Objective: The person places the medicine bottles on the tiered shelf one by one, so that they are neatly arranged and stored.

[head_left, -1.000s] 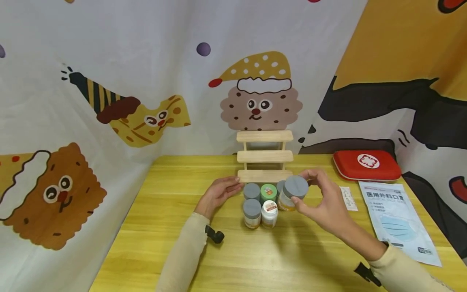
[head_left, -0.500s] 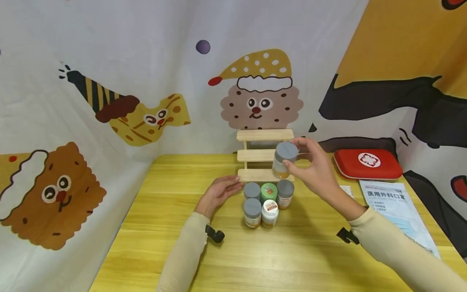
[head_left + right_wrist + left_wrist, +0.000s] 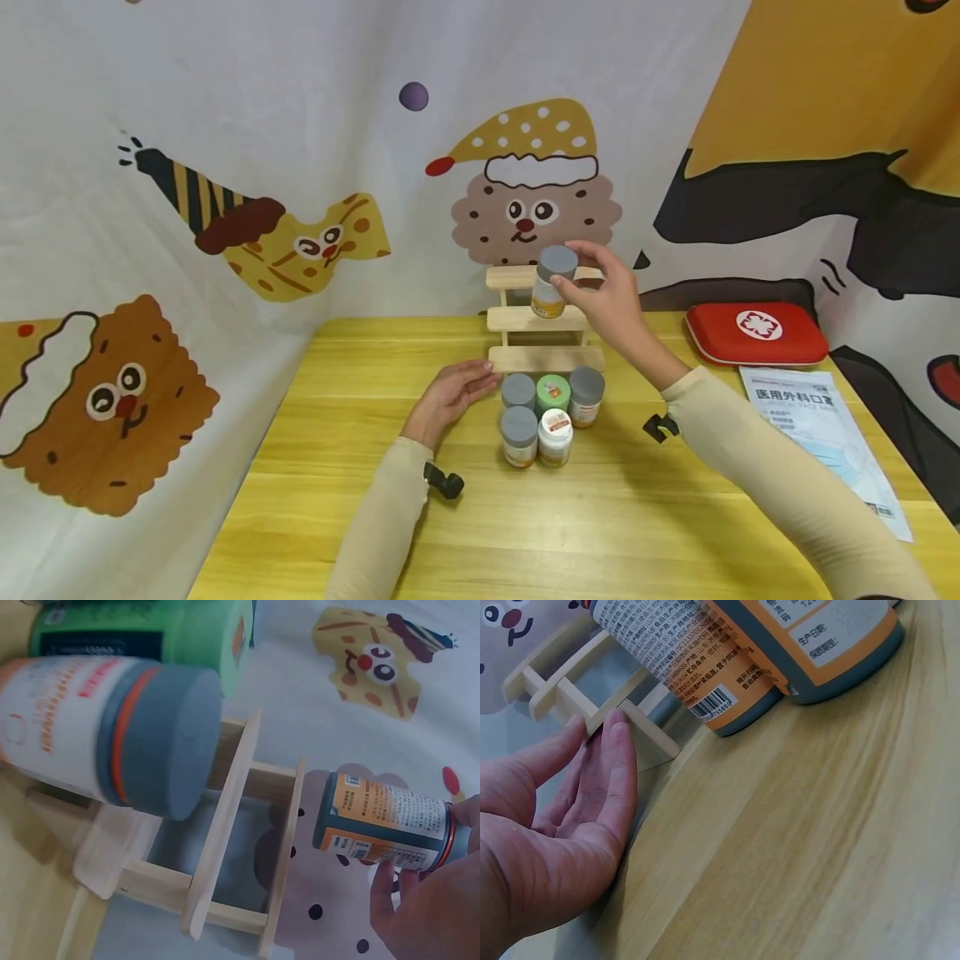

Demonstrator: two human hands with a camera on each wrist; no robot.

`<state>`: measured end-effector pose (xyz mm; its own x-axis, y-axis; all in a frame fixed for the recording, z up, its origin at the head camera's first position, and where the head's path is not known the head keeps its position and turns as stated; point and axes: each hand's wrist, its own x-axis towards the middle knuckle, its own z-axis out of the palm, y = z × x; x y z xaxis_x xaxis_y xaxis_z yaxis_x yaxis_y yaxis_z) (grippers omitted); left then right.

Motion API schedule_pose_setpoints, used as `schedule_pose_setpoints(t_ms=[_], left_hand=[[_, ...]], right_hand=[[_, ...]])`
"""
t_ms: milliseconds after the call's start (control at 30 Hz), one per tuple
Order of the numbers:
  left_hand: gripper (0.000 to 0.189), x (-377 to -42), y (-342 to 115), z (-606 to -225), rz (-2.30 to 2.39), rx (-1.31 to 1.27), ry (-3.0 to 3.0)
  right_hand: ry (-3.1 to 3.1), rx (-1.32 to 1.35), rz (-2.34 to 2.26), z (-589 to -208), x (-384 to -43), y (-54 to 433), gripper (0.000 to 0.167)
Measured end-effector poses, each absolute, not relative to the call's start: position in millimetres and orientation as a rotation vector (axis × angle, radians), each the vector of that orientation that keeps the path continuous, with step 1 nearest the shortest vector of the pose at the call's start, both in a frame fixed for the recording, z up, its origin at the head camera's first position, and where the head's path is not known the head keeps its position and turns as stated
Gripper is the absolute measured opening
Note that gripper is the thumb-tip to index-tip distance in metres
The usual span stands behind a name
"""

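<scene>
My right hand (image 3: 613, 302) grips a supplement bottle (image 3: 551, 293) with a grey lid, thumb on one side and fingers on the other. The bottle is upright, overlapping the upper tiers of a three-tier wooden stand (image 3: 513, 360) in the head view. In the right wrist view this bottle (image 3: 386, 821) is apart from the top tier. My left hand (image 3: 450, 398) pinches the left end of the lowest tier between thumb and fingertips. In front of the stand are grey-lidded bottles (image 3: 519, 437), a green-lidded bottle (image 3: 553, 392) and a white bottle (image 3: 555, 440), grouped closely together.
To the right, a red first-aid case (image 3: 757, 333) lies at the back of the wooden table (image 3: 315, 483). A surgical mask packet (image 3: 795, 417) lies before it, partly covered by my right sleeve. A patterned cloth (image 3: 345, 125) hangs behind the stand.
My right hand has lifted the grey-lidded bottle from beside the group, moving it up, back and left to the stand's upper tiers. The left hand has stayed at the stand's lowest tier.
</scene>
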<state>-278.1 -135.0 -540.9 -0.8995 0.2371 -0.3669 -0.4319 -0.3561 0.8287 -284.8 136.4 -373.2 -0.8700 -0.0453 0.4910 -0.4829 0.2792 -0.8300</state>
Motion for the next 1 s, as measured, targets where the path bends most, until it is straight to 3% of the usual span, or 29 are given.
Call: schedule_pose_setpoints(t_ms=[533,1000], left_hand=[[0.021,-278.7,-135.0,-542.8,2.289,-0.261,1.462],[0.036,-279.2,-134.8,-540.5,2.285,-0.251,1.462]], right_hand=[[-2.31,0.351,1.583,-354.0,-330.3,86.3,0.055],[-2.413,0.307,1.468,-350.5,-353.3,73.0,0.053]])
